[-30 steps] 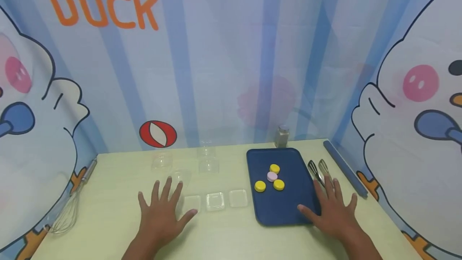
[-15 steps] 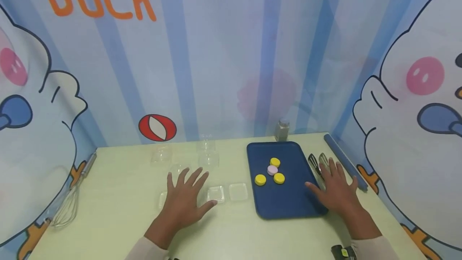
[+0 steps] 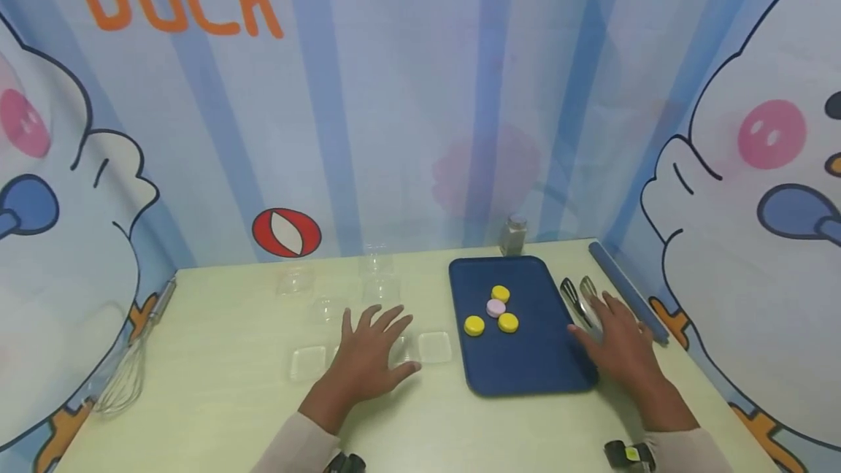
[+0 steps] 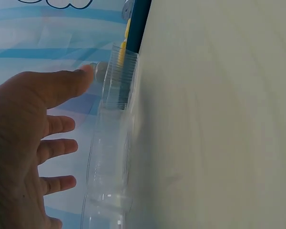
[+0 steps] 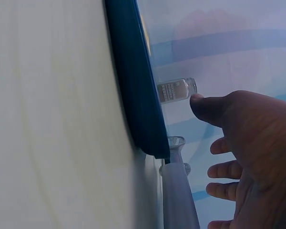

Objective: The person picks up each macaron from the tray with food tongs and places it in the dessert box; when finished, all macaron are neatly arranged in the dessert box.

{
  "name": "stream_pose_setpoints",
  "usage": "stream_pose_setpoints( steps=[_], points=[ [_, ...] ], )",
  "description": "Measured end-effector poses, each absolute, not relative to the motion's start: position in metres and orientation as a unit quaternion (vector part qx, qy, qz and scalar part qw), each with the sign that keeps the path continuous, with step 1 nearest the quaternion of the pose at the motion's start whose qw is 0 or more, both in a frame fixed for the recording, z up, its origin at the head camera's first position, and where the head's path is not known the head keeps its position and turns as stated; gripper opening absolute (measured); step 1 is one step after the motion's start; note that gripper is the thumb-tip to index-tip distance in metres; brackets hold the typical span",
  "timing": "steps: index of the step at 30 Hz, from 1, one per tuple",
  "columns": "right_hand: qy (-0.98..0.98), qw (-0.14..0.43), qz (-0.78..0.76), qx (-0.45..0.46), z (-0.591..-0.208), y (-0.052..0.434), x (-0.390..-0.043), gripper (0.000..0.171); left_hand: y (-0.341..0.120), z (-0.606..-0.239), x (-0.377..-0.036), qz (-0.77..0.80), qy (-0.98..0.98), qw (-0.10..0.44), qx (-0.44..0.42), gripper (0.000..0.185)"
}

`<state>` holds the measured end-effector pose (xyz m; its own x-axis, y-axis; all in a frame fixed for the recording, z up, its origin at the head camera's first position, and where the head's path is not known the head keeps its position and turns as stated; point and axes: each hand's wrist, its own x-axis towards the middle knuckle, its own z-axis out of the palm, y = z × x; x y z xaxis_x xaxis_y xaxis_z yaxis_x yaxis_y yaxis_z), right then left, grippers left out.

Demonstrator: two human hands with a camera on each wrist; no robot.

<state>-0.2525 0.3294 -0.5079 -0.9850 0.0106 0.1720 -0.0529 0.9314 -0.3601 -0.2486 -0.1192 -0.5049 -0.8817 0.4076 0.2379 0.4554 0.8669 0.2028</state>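
Observation:
My left hand (image 3: 376,345) is spread flat, fingers straight, over the middle of a row of clear square trays; one tray (image 3: 307,362) shows to its left and another (image 3: 435,347) to its right. In the left wrist view the left hand (image 4: 33,138) hovers beside the clear trays (image 4: 109,157). My right hand (image 3: 616,338) lies open to the right of the dark blue tray (image 3: 525,367), its fingers over the metal tongs (image 3: 577,296). On the blue tray sit three yellow discs (image 3: 474,325) and a pink disc (image 3: 496,308). Neither hand holds anything.
Clear cups (image 3: 379,287) stand behind the left hand. A wire whisk (image 3: 128,371) lies at the table's left edge. A small jar (image 3: 512,236) stands behind the blue tray, and a blue bar (image 3: 627,292) lies along the right wall. Printed curtains enclose the table.
My left hand has slid right along the row of clear trays, uncovering the left one. My right hand has moved forward from the blue tray's corner to the tongs.

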Motion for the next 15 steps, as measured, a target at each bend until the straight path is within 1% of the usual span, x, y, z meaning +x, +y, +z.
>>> stream_pose_setpoints(
  steps=[11,15],
  points=[
    [-0.976,0.078,0.201,-0.006,-0.513,0.337,-0.257,0.07,-0.1,-0.508,-0.26,-0.165,-0.958,0.056,-0.228,0.072],
    [-0.975,0.096,0.201,0.0,-0.516,0.339,-0.256,0.067,-0.101,-0.511,-0.261,-0.162,-0.96,0.052,-0.222,0.071]
  ],
)
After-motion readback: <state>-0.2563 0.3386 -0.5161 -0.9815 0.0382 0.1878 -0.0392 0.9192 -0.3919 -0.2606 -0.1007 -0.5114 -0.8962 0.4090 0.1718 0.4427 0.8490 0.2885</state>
